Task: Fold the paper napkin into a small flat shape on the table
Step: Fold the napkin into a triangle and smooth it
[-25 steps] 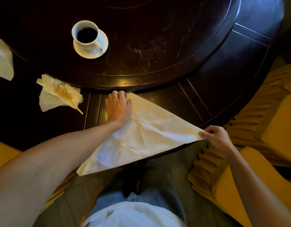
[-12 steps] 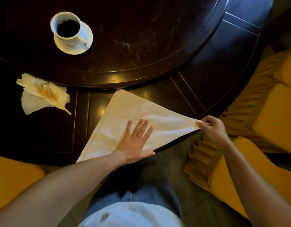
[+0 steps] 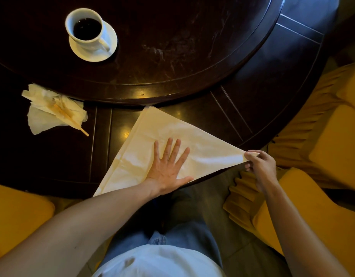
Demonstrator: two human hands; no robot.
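The dark round worktop (image 3: 192, 56) fills the upper view, with yellow chairs (image 3: 322, 136) along its right side. On its near rim lies the paper napkin (image 3: 148, 140), folded into 1 large triangle: 1 corner points away toward the raised centre disc, 1 reaches the near edge at the lower left, and the third runs off to the right, past the rim. Its long edge lies along the near side, from lower left to right.

The left hand (image 3: 168, 166) rests flat on the napkin's near middle, fingers spread and apart, pinning it down without gripping. The right hand (image 3: 260, 166) has its grip closed on the napkin's right corner, thumb and fingertips pinched together on the tip, held just off the worktop edge.

The next fold likely turns on this: the right corner lies farthest from the lower-left corner along that long edge, and the right hand already holds it, so carrying it leftward over the pinning hand looks natural.

Farther left sit a crumpled tissue (image 3: 52, 112) and a cup (image 3: 86, 29) on its saucer.
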